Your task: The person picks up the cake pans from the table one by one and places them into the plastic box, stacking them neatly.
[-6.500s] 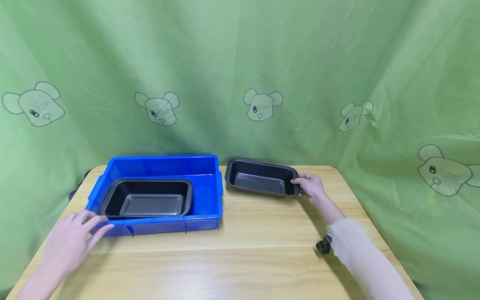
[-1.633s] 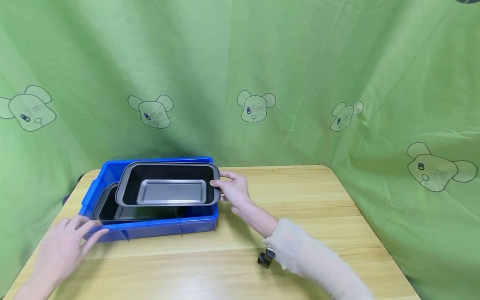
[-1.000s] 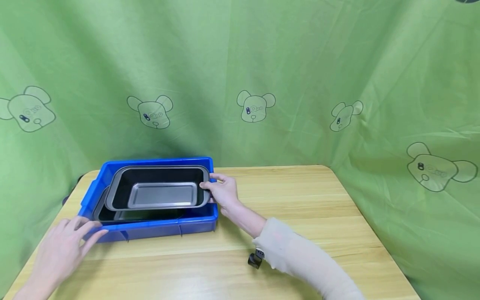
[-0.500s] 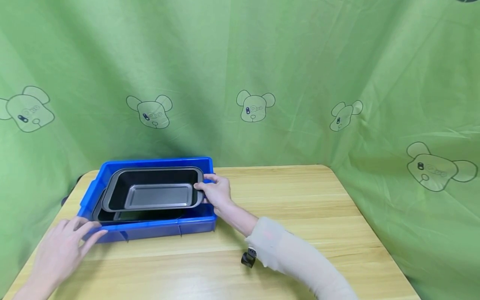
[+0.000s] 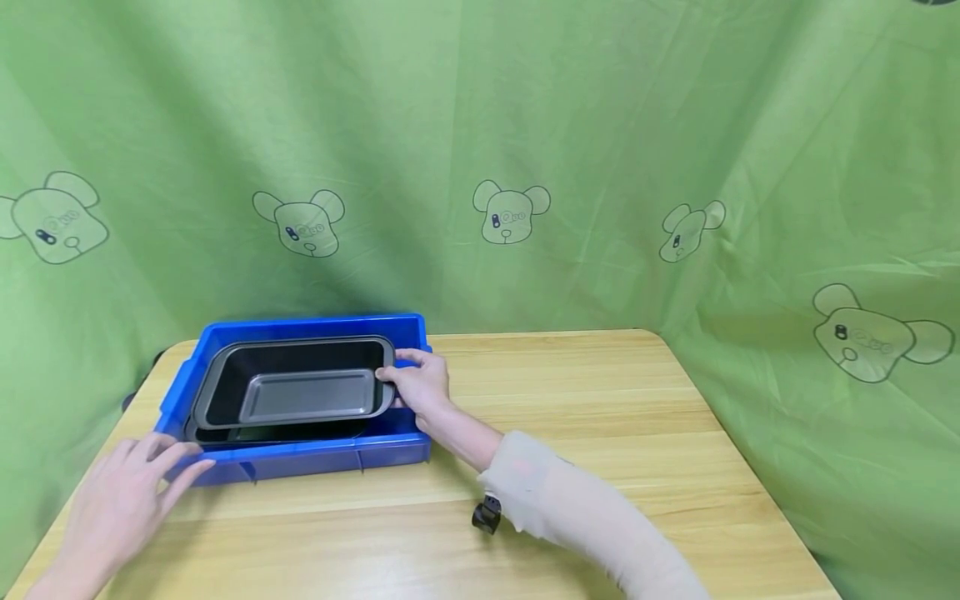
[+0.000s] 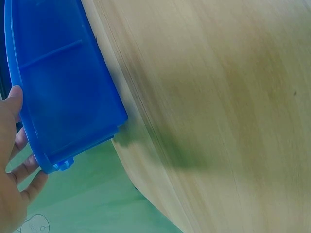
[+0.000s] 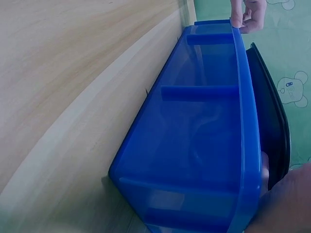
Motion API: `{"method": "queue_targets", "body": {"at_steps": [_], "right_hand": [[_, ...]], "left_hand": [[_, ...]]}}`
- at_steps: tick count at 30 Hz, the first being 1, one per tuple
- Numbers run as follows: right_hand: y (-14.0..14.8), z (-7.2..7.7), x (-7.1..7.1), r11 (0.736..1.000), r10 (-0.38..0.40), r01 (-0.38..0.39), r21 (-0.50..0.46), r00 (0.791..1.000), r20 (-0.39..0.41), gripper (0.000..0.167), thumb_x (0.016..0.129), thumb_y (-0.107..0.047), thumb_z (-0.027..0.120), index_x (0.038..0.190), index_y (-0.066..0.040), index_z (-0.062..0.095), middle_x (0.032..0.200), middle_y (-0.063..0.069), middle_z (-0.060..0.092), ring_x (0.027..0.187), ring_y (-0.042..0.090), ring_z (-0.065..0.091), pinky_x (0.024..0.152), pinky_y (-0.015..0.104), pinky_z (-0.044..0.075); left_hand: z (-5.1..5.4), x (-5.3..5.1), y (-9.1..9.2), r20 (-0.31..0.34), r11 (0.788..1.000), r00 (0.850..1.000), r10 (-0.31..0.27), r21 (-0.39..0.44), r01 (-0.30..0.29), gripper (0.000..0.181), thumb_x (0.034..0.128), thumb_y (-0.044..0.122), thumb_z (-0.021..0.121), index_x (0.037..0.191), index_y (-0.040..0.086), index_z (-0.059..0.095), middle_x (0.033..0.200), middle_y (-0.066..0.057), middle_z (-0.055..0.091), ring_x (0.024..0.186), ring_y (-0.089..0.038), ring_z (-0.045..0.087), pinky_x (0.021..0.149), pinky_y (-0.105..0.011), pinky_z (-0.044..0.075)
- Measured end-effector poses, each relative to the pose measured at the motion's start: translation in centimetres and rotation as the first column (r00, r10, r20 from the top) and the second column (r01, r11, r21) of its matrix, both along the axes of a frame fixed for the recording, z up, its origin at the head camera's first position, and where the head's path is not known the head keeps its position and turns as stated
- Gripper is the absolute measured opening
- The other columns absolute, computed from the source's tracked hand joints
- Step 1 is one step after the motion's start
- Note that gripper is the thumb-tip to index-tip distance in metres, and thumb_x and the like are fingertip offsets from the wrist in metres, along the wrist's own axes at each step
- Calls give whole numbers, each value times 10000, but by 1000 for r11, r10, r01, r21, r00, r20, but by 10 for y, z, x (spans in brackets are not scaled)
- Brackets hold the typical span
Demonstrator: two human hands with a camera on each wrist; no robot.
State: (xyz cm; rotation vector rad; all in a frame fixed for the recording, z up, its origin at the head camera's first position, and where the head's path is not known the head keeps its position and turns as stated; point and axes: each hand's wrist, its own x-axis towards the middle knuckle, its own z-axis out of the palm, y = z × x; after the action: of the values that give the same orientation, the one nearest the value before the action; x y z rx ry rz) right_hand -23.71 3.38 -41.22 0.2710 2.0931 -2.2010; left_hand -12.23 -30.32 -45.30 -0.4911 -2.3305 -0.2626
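A dark loaf pan [image 5: 307,396] is held by my right hand [image 5: 423,387] at its right end, thumb inside the rim and fingers outside. It sits over a second dark loaf pan [image 5: 300,432] in the blue plastic bin [image 5: 315,457]; only the lower pan's left and front parts show. In the right wrist view, the held pan [image 7: 272,111] rises above the bin wall [image 7: 204,126]. My left hand [image 5: 123,500] grips the bin's front left corner. The left wrist view has the thumb and fingers of that hand [image 6: 9,194] around the rim.
The bin stands at the left of a light wooden table [image 5: 555,400]. A green curtain [image 5: 480,275] with mouse-head outlines hangs behind and on both sides. A small black device [image 5: 486,515] is worn at the right cuff.
My right hand has carried the loaf pan from the table's right side into the bin, over the other pan. Lately it shifts slightly left and down. The left hand stays at the corner.
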Motion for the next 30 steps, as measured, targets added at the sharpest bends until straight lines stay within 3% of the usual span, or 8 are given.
{"method": "queue_targets", "body": {"at_steps": [8,18,30], "right_hand": [[-9,5,3,1000,6,-6,15,1000,8,407,846,-12,818,1241,-48,727,950,173,815,823,349,813,522,250,606],[-17,-1,2,999,5,-6,41,1000,13,393,854,-20,825,1234,-59,731,936,151,816,806,311,817,535,255,613],[-24,-5,3,999,8,-9,54,1000,20,352,864,-17,826,1203,-70,750,932,166,816,777,286,817,567,273,630]], "left_hand": [[0,-1,-1,1,1000,1000,-6,-2,6,839,1043,752,227,887,116,753,851,-117,692,750,-392,616,647,-527,470],[-2,-3,-1,-54,1000,998,-12,-13,11,800,1063,720,278,863,109,755,826,-122,688,712,-381,600,612,-516,450],[0,0,-1,-16,1000,1000,-6,-8,5,828,1054,737,238,868,113,750,833,-119,691,735,-378,600,616,-504,450]]}}
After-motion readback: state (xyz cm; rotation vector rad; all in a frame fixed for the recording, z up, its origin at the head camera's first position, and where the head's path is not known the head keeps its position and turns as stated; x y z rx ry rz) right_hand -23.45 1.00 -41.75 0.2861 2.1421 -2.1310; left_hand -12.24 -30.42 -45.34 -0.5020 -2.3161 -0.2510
